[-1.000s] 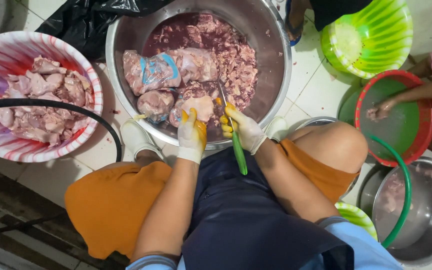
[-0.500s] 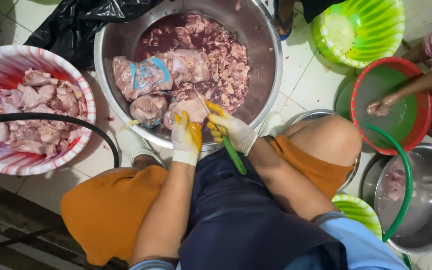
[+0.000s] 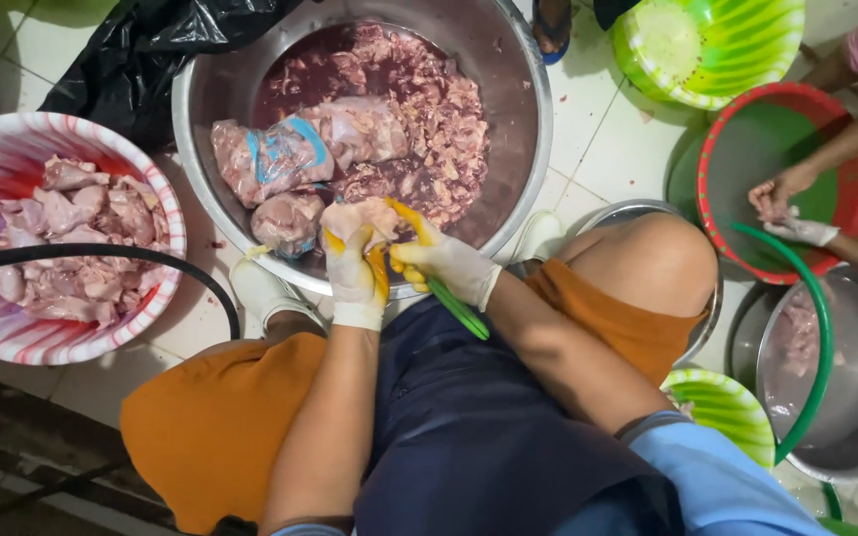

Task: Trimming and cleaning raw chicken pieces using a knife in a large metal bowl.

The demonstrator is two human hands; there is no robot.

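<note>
Over the rim of the big round steel basin [image 3: 518, 129], both gloved hands are at work. The left hand [image 3: 355, 273], in a white-and-yellow rubber glove, is curled around a pale, slick piece of raw chicken [image 3: 364, 218], pinning it just above the basin's near edge. The right hand [image 3: 439, 260], gloved the same way, is wrapped tight on a green-handled knife [image 3: 457, 308], the handle slanting down towards the dark apron [image 3: 469, 427]; the blade is hidden by the glove and meat, so I cannot tell where it cuts.

Inside the basin, chopped pinkish meat sits in dark red liquid, beside lumpy chicken portions in clear blue-printed plastic bags [image 3: 275, 159]. To the left, a red-and-white striped plastic bowl [image 3: 151, 194] holds glossy pale cuts, with a black hose [image 3: 91, 253] arcing across it. At the right, another person's hands [image 3: 782, 203] are over a red-rimmed green plastic basin [image 3: 846, 179], and a ribbed green bowl [image 3: 717, 50] sits above.
</note>
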